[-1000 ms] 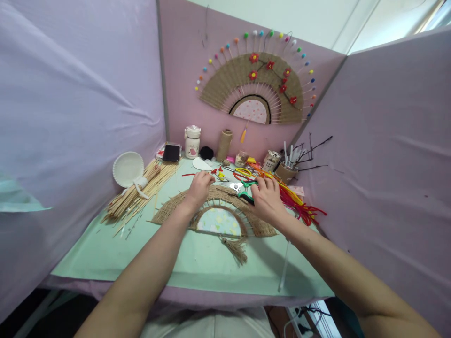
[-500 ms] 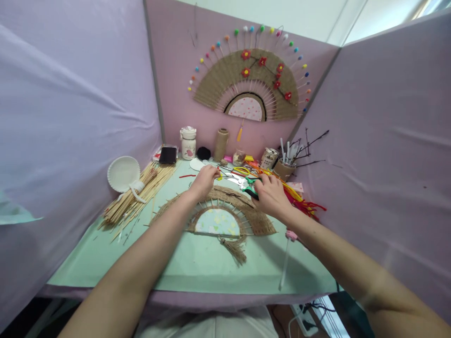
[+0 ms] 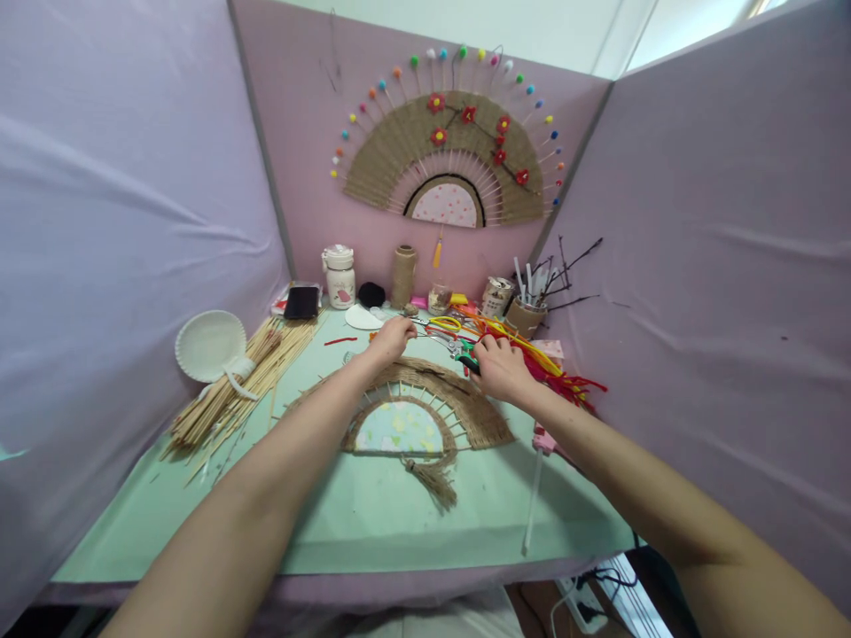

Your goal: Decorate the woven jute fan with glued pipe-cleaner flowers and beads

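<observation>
- Pink cloth panels (image 3: 299,133) boxed in a pale green surface (image 3: 372,532), with a big flowered fan (image 3: 392,151) up on the back panel.
- Biggest change: the whole view had swung a bit, so everything sat further left than a second earlier. Even allowing for that, the left hand (image 3: 392,341) had come rightward, closer to the green-and-black shears (image 3: 469,361).
- So both hands seemed to be working around one spot, just above the woven fan (image 3: 488,430), which lay flat on the surface.
- Right hand (image 3: 502,368) was wrapped round the shears' handles. Blades looked narrower than half a second before, maybe partway through a squeeze, but honestly too small to be sure.
- Left hand had its fingertips drawn together like a pinch. Couldn't tell if anything was in there; a thin line near the tips might've been held or just behind.
- The little red and yellow bits that showed near that hand a second earlier were mostly covered, with only an orange scrap (image 3: 373,337) peeking out.
- A pink glue gun (image 3: 543,440) had come into view beside the right forearm (image 3: 598,443), still partly hidden.
- Left forearm (image 3: 285,452) blocked part of the woven fan's left side.
</observation>
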Motion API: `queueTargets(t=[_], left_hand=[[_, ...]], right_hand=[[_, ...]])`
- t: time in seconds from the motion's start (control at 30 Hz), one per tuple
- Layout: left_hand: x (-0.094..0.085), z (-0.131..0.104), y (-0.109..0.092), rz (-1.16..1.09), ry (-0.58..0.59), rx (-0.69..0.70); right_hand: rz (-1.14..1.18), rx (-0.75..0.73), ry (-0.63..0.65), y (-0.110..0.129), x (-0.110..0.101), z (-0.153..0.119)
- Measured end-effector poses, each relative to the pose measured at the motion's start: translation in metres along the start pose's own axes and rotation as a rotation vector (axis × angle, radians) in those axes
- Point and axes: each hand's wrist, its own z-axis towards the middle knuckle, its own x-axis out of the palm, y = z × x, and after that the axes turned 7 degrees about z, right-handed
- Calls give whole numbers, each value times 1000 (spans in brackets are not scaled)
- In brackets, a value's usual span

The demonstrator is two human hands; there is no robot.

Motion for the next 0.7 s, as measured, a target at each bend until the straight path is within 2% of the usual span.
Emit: queueTargets(t=[0.2, 0.4, 0.7], left_hand=[[4, -16, 7, 6, -52, -48], [4, -24, 6, -22, -119, -32], [-1, -24, -2, -29, -94, -19]], right_hand=[[0, -35, -39, -1, -2, -1], [-56, -112, -103, 6, -6, 0], [-71, -136, -110, 11, -6, 0]])
